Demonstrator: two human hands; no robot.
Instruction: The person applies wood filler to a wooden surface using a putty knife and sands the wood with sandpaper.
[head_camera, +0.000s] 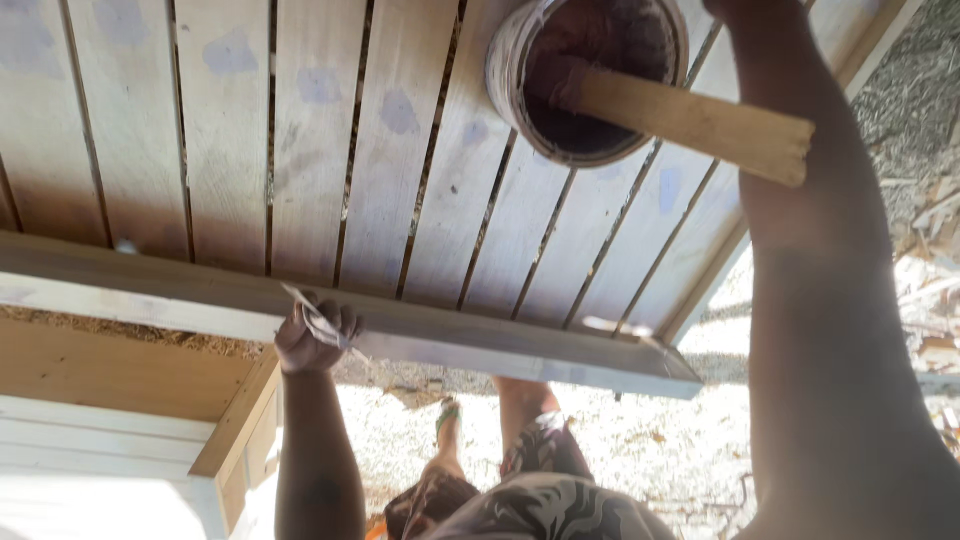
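Observation:
My left hand (312, 340) grips a small metal putty knife (318, 318) and presses its blade against the front rail (480, 345) of a slatted wooden panel (330, 150). My right arm reaches across the right side of the panel. Only the base of my right hand (742, 10) shows at the top edge, beside a round can (505, 70) of dark brown filler; its fingers are cut off by the frame. A flat wooden stick (700, 120) rests in the can and sticks out to the right. Grey filler patches dot the slats.
The panel lies over a lower wooden frame (120, 370) with white boards at the left. My legs in patterned shorts (540, 490) and a sandalled foot (448, 412) stand on sawdust-strewn ground below. Wood scraps lie at the far right (930, 220).

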